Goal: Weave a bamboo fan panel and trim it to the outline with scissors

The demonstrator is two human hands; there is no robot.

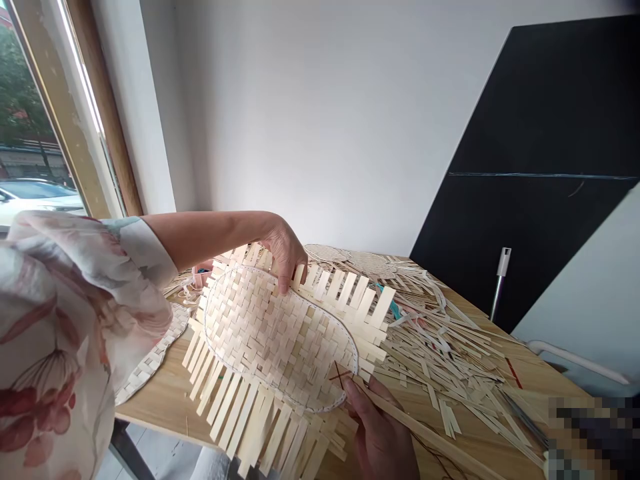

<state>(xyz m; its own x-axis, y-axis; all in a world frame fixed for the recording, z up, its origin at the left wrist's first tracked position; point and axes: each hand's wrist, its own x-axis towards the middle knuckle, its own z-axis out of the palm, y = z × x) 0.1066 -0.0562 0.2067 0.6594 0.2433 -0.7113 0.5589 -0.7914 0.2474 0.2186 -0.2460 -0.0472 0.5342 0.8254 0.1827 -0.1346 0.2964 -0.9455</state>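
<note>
No text, label, brand or number can be read in this view. A blocky, pixelated square patch [594, 437] in the lower right corner hides whatever lies beneath it, and the white parked car [35, 200] outside the window is too small to show legible lettering.

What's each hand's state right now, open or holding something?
Left hand: fingers curled down on the woven bamboo base; can't tell if gripping.
Right hand: closed, holding a long bamboo strip.
</note>
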